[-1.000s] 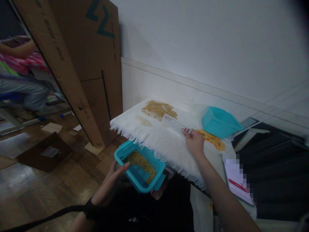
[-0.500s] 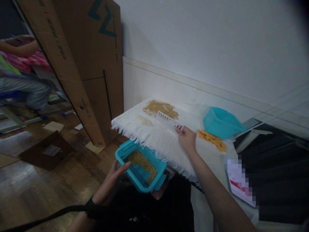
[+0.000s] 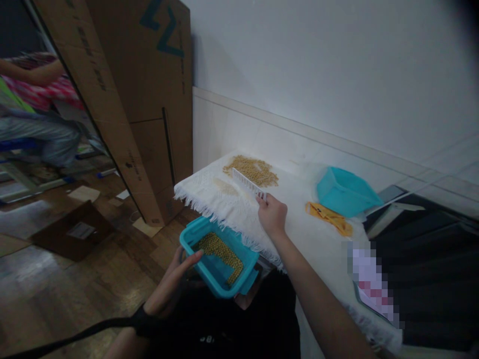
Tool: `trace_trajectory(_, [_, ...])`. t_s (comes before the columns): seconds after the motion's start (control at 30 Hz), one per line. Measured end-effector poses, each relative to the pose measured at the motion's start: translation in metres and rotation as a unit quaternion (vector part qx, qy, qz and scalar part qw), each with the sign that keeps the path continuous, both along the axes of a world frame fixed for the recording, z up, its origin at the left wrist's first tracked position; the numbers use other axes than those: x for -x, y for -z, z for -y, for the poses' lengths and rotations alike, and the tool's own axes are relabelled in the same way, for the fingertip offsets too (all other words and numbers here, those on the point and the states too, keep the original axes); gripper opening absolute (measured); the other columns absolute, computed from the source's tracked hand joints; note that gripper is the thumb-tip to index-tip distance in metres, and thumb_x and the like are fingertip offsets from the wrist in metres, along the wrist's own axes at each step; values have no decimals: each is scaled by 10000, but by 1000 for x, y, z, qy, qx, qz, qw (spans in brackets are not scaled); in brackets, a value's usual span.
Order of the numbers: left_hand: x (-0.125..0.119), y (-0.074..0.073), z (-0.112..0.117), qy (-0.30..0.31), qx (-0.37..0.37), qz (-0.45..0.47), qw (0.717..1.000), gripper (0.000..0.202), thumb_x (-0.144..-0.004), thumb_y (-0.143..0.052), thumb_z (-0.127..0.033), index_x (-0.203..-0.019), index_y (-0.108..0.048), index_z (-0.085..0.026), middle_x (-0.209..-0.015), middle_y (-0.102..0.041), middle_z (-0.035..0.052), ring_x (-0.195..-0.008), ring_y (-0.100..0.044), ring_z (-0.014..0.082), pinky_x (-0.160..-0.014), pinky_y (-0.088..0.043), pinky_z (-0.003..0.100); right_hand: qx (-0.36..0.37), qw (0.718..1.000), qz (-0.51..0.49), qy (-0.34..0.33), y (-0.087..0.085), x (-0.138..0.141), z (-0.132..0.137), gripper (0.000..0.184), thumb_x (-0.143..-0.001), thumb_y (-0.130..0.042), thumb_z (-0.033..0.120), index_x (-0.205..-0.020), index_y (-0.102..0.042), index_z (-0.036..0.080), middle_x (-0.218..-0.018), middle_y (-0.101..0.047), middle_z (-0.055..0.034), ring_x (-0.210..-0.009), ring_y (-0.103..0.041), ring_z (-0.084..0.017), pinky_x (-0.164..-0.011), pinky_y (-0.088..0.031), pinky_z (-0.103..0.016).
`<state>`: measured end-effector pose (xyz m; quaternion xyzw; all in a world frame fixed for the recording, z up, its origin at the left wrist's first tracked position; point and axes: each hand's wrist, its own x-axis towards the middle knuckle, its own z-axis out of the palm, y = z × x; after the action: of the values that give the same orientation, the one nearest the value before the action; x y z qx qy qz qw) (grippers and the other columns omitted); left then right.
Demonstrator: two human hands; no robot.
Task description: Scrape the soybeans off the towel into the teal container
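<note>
My left hand [image 3: 175, 276] grips a teal plastic container [image 3: 219, 257] partly filled with yellow-green beans, held just below the fringed front edge of a white cloth [image 3: 232, 209] on the table. My right hand [image 3: 272, 215] is closed on one end of a white comb-like scraper [image 3: 247, 184], which lies across the cloth. The scraper's far end reaches the near edge of a pile of tan beans [image 3: 251, 169] at the cloth's back. A thin smear of grains [image 3: 225, 187] lies to the scraper's left.
A second teal tub [image 3: 344, 192] sits tilted at the back right, with a yellow cloth [image 3: 329, 217] beside it. Papers [image 3: 374, 289] lie at the right. Tall cardboard boxes [image 3: 149, 99] lean against the wall to the left. Another person's arm [image 3: 33, 75] shows far left.
My right hand has slid the white scraper leftward across the cloth, from beside the teal tub toward the bean pile. My left hand and its container have stayed put.
</note>
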<state>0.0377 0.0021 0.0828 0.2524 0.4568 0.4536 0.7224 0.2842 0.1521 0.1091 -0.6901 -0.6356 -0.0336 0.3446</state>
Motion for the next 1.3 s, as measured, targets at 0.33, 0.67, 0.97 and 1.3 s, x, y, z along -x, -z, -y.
trace_trajectory(0.33, [0,-3,1,-3,4,-8,1000,789,-900,-732,-463,-1557,-316,-322,-1538,-569,158,-1112,-758,316,-941,-620,494,1,1000,2,-12,-2,28,4,183,-965,-613,247,-975,-783,181,-761,-758,-86,-680,-651,-198,-632,-318,-270])
trace_trajectory(0.67, [0,-1,0,-5,12,-9,1000,782,-903,-728,-468,-1563,-326,-345,-1549,-560,147,-1108,-760,310,-946,-616,494,-108,992,-14,61,-13,-21,68,340,-949,-570,434,-769,-735,197,-628,-692,-75,-593,-618,-200,-584,-371,-276])
trace_trajectory(0.97, [-1,8,-5,0,45,-18,999,789,-874,-763,-473,-1512,-327,-317,-1518,-564,189,-1037,-781,316,-901,-634,508,-70,996,48,23,14,21,94,410,-1002,-391,256,-1166,-741,121,-949,-789,-195,-704,-731,-251,-625,-479,-324])
trace_trajectory(1.3, [0,11,-7,-26,52,-25,998,737,-823,-814,-459,-1435,-422,-337,-1491,-616,155,-1052,-786,334,-857,-650,505,-70,993,82,-57,13,76,63,454,-976,-330,158,-1270,-669,91,-987,-779,-234,-723,-741,-277,-601,-525,-354])
